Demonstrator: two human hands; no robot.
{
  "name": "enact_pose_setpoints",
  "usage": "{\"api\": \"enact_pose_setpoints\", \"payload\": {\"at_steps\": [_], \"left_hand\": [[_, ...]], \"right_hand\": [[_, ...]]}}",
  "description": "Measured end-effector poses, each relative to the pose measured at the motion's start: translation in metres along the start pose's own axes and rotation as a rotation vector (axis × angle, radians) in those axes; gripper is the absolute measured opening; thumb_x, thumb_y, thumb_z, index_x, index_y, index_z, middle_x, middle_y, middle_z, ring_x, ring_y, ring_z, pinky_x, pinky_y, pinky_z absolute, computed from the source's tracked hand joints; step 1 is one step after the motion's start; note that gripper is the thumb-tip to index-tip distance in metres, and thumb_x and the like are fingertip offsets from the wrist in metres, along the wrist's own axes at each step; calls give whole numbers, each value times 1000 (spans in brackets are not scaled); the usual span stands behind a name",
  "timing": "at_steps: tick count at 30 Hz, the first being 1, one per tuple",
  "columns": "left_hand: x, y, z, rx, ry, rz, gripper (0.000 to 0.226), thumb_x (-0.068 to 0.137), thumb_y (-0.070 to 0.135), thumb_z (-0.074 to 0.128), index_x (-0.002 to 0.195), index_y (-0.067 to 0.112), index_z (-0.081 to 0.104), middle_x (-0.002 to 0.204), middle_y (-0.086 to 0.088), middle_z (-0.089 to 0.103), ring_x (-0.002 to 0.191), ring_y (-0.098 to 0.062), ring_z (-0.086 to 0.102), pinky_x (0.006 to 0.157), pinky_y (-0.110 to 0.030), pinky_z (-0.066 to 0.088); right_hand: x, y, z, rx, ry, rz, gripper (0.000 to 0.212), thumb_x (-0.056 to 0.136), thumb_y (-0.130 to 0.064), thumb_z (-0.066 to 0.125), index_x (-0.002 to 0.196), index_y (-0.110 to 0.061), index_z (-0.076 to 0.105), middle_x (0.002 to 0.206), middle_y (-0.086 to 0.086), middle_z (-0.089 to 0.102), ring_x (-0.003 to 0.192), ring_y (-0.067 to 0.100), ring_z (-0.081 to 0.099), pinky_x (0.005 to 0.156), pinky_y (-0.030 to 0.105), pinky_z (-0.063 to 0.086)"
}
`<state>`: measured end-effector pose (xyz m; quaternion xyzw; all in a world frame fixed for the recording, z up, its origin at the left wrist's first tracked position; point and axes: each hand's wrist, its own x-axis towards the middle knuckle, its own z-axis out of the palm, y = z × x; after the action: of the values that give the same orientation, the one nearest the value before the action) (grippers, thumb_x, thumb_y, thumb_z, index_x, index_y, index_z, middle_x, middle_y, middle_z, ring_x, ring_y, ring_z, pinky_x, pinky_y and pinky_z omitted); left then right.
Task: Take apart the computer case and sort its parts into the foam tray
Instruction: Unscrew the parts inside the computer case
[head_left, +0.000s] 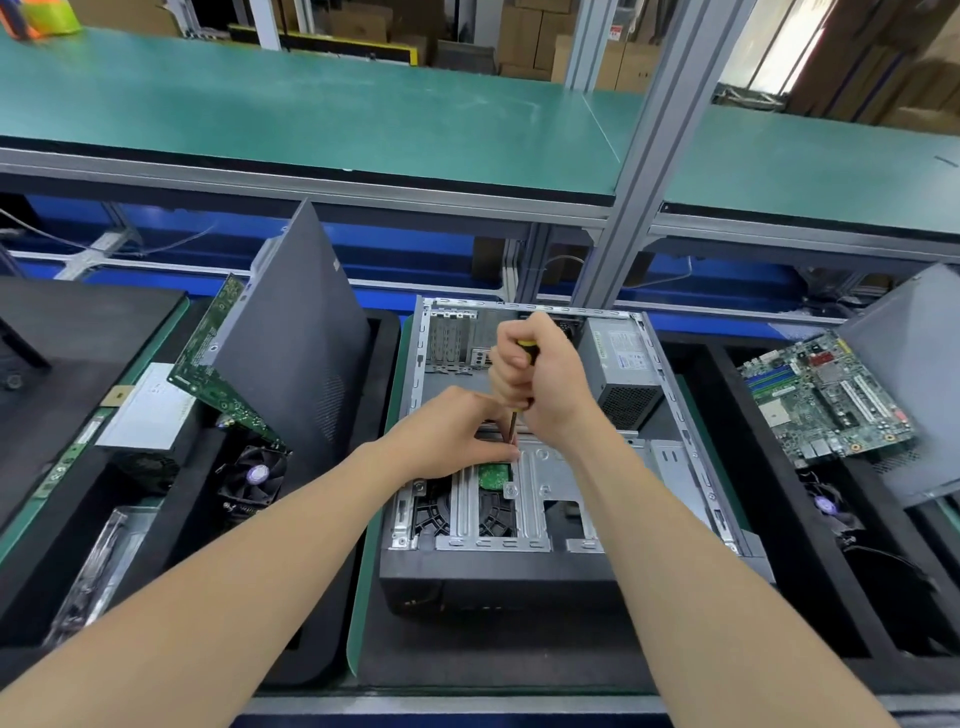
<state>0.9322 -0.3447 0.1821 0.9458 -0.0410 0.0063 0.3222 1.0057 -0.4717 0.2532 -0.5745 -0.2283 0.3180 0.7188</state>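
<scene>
An open grey computer case (670, 374) lies on its side in front of me, its power supply (621, 364) still at the back right. My right hand (540, 379) grips a yellow-and-black screwdriver (513, 422) held upright, tip down on the metal drive cage (550, 473). My left hand (452, 436) pinches at the screwdriver's tip, fingers resting on the cage above a green-boarded hard drive (491, 475). A black foam tray (156, 499) on the left holds a side panel (296, 353), a green circuit board (213, 348), a fan (254, 475) and a silver box (145, 410).
A second foam tray (810, 561) on the right carries a motherboard (826, 400), a leaning grey panel (914, 374) and a fan (826, 506). An aluminium post (644, 171) rises behind the case under a green shelf (311, 114). Cardboard boxes stand far behind.
</scene>
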Motion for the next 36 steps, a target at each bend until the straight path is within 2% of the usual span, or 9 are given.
{"api": "enact_pose_setpoints", "payload": {"at_steps": [4, 7, 13, 16, 19, 23, 27, 33, 36], "left_hand": [[0, 1, -1, 3, 11, 1, 30, 83, 64, 65, 91, 35, 67, 68, 13, 60, 66, -8, 57, 60, -35, 50], [-2, 2, -2, -9, 18, 31, 17, 86, 57, 67, 83, 41, 62, 75, 28, 61, 70, -1, 56, 57, -26, 39], [-2, 6, -4, -19, 10, 19, 20, 86, 57, 69, 83, 37, 66, 83, 15, 68, 76, -6, 63, 70, -38, 54], [-3, 5, -4, -11, 9, 21, 18, 85, 56, 71, 76, 45, 61, 84, 24, 65, 81, 7, 60, 66, -24, 49], [-3, 5, -4, -7, 23, 31, 20, 86, 56, 68, 76, 41, 61, 83, 22, 67, 80, 4, 60, 66, -26, 50], [-4, 9, -4, -33, 30, 62, 14, 78, 52, 49, 66, 46, 53, 69, 33, 59, 61, 6, 53, 48, -15, 34], [-2, 6, 0, -15, 31, 57, 20, 73, 50, 38, 62, 36, 45, 63, 30, 55, 56, 1, 47, 45, -17, 24], [-4, 8, -3, -73, 26, 89, 16, 80, 50, 57, 75, 64, 52, 73, 38, 61, 68, 9, 58, 54, -8, 39], [-3, 4, -3, -33, 7, 65, 5, 86, 51, 66, 86, 52, 61, 82, 32, 66, 81, 6, 62, 63, -13, 43]], "right_hand": [[5, -3, -7, 24, -205, 69, 36, 89, -18, 34, 53, -23, 32, 49, -4, 21, 45, 15, 11, 42, 23, 15], [9, -6, -12, 53, -284, 114, 34, 86, -17, 36, 52, -23, 31, 48, -4, 22, 44, 13, 13, 42, 21, 17], [7, -7, -18, 77, -279, 72, 31, 90, -23, 41, 60, -16, 43, 49, -1, 29, 44, 16, 20, 44, 27, 24], [0, -3, -7, -113, -51, -21, 26, 92, -25, 52, 72, -11, 60, 60, 8, 51, 55, 24, 47, 57, 34, 46], [-9, 4, 10, -193, 317, -161, 28, 95, -20, 55, 72, -11, 69, 68, 8, 65, 64, 21, 62, 63, 36, 55], [-13, 15, 39, -250, 573, -158, 52, 109, -34, 44, 65, -19, 67, 60, -5, 63, 62, 10, 58, 65, 33, 49], [-11, 18, 51, -278, 687, -230, 54, 107, -41, 48, 65, -7, 43, 55, -5, 39, 56, 12, 37, 62, 35, 34], [-8, 14, 39, -185, 553, -248, 46, 92, -28, 52, 56, -16, 26, 56, 2, 24, 56, 17, 20, 54, 34, 19], [-7, 11, 28, -167, 360, -186, 42, 88, -26, 53, 52, -21, 30, 52, 0, 24, 51, 16, 19, 48, 26, 19]]}}
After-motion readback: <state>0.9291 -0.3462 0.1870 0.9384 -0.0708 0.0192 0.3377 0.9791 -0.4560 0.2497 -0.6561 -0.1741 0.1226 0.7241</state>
